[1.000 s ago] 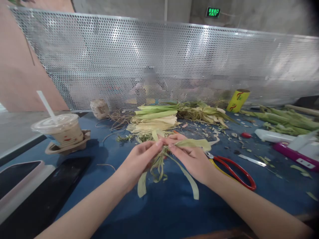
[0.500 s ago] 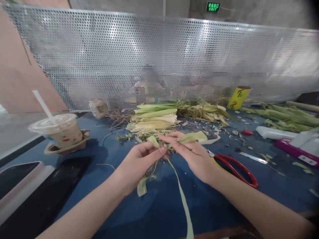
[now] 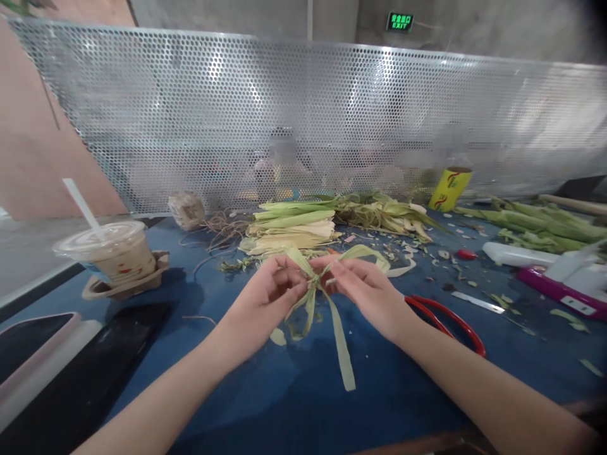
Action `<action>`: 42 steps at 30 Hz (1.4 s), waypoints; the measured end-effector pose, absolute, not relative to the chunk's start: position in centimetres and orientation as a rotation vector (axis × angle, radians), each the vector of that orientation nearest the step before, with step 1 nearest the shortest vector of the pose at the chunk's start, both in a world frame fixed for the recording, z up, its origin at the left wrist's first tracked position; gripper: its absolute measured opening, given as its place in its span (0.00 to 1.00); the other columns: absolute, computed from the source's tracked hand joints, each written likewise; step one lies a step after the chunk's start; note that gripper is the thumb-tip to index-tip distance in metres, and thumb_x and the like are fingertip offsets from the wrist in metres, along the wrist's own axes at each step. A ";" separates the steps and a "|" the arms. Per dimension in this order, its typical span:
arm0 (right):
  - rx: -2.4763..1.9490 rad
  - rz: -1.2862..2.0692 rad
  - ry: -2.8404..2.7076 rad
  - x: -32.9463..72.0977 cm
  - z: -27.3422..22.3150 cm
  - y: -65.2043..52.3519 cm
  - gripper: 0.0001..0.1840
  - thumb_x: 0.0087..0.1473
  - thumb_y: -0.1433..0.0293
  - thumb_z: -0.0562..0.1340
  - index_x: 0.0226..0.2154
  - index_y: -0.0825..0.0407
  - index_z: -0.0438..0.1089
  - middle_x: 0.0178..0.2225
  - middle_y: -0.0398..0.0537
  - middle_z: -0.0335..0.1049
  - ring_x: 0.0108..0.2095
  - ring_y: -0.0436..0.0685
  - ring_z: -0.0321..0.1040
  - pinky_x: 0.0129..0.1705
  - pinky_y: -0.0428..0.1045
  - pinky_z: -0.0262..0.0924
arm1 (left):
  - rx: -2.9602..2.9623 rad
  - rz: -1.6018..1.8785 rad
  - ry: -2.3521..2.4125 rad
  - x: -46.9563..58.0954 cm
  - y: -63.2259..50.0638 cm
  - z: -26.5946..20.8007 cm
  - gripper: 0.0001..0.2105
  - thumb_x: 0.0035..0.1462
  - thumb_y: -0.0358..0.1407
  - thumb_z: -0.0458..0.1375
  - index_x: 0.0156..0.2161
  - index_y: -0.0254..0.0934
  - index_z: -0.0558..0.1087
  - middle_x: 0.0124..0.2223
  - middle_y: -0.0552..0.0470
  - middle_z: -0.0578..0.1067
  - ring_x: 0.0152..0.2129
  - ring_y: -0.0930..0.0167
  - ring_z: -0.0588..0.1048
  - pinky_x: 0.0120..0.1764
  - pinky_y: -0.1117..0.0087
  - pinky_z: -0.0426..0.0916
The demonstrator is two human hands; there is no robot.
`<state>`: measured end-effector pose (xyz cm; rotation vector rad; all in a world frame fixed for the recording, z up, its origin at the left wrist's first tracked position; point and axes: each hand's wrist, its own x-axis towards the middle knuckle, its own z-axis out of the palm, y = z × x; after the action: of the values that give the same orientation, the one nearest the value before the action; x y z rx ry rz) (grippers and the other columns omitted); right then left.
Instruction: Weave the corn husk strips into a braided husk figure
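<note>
Pale green corn husk strips [image 3: 342,344] cross in a knot-like bunch between my two hands, above the blue table. My left hand [image 3: 270,294] is closed, with thumb and fingers pinching the strips on the left side of the bunch. On the right side, my right hand [image 3: 363,287] pinches a strip that loops up over its fingers. One flat strip end hangs down toward me. Behind my hands lies a stack of flattened corn husks [image 3: 294,227]. Red-handled scissors [image 3: 455,322] rest by my right forearm, their blades hidden behind it.
At left stand a lidded drink cup [image 3: 114,253] in a cardboard holder and a phone [image 3: 35,341]. A twine ball [image 3: 187,210], a yellow roll [image 3: 450,188], a blade [image 3: 478,302] and a purple-and-white tool [image 3: 554,291] lie around. Perforated metal screen [image 3: 322,114] behind.
The long strip's tail has been drawn up and now ends well short of the table's front edge. The strip by my right hand now forms a loop. Both hands stay close together.
</note>
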<state>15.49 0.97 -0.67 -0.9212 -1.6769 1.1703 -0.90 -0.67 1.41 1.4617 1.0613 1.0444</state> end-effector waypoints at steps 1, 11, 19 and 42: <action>-0.909 1.238 -1.646 15.3 -0.8 0.9 0.16 0.51 0.58 0.56 0.37 0.52 0.68 0.31 0.47 0.68 0.31 0.53 0.65 0.34 0.49 0.61 | 1.480 1.060 1.061 -0.9 -0.6 1.4 0.06 0.49 0.31 0.55 0.32 0.38 0.61 0.25 0.59 0.69 0.24 0.76 0.69 0.29 0.76 0.62; -0.940 1.134 -1.732 14.9 -1.0 0.9 0.10 0.45 0.64 0.62 0.25 0.53 0.65 0.25 0.42 0.64 0.27 0.50 0.63 0.30 0.45 0.57 | 1.811 1.040 1.371 -1.2 -0.8 0.9 0.12 0.49 0.32 0.56 0.36 0.41 0.55 0.24 0.61 0.68 0.20 0.76 0.64 0.26 0.74 0.57; -1.023 1.185 -1.721 15.1 -0.6 1.0 0.10 0.47 0.66 0.60 0.22 0.53 0.59 0.19 0.38 0.56 0.21 0.46 0.56 0.23 0.43 0.51 | 1.740 0.938 1.288 -1.3 -0.9 1.8 0.11 0.50 0.32 0.56 0.33 0.41 0.54 0.21 0.64 0.66 0.19 0.77 0.62 0.25 0.74 0.58; -0.717 1.397 -1.526 15.5 -0.9 1.4 0.11 0.49 0.61 0.59 0.25 0.52 0.66 0.24 0.42 0.65 0.28 0.49 0.64 0.34 0.47 0.58 | 1.755 0.914 1.217 -2.6 -1.2 2.9 0.12 0.50 0.34 0.56 0.28 0.40 0.53 0.22 0.63 0.65 0.22 0.77 0.65 0.28 0.74 0.62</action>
<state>15.51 1.37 -0.92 -0.7168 -1.5259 1.3974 -2.55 -1.25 2.87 1.7545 1.2170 0.9136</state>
